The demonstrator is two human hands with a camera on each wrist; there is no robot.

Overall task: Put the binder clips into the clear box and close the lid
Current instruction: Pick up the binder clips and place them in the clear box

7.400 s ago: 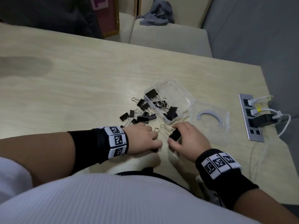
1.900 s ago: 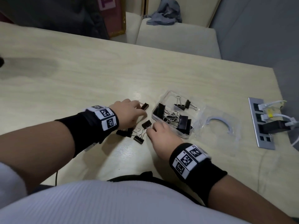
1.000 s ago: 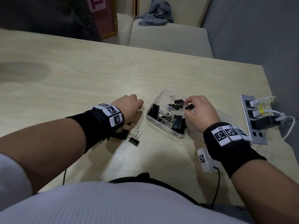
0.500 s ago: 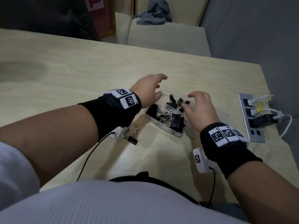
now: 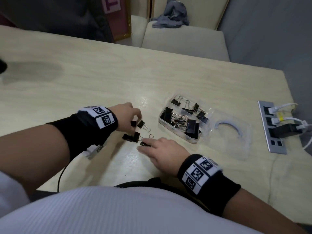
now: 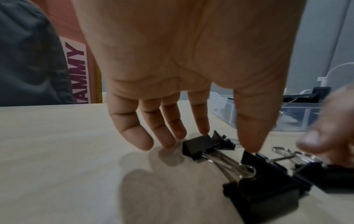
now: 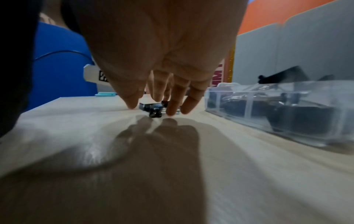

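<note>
The clear box [image 5: 168, 126] sits right of centre on the table and holds several black binder clips [image 5: 191, 128]. Its hinged lid [image 5: 236, 141] lies open flat to the right. Several loose clips [image 5: 130, 137] lie left of the box. My left hand [image 5: 135, 121] reaches down over them with straight fingers. In the left wrist view, the index tip touches one clip [image 6: 199, 146] and the thumb touches another [image 6: 264, 165]; the left hand [image 6: 227, 140] grips neither. My right hand [image 5: 146, 146] lies low, fingertips at the nearest clip [image 5: 145, 144]. That clip [image 7: 154, 112] lies between the thumb and fingers of my right hand [image 7: 152, 109].
A metal socket panel [image 5: 276, 146] with white cables and a black adapter is set into the table at the right. A white tag on a black cable [image 5: 94, 150] lies under my left wrist. Cream chairs [image 5: 184, 41] stand past the far edge.
Half a second ago both hands were over the box. They have since moved back left and down to the loose clips on the table.
</note>
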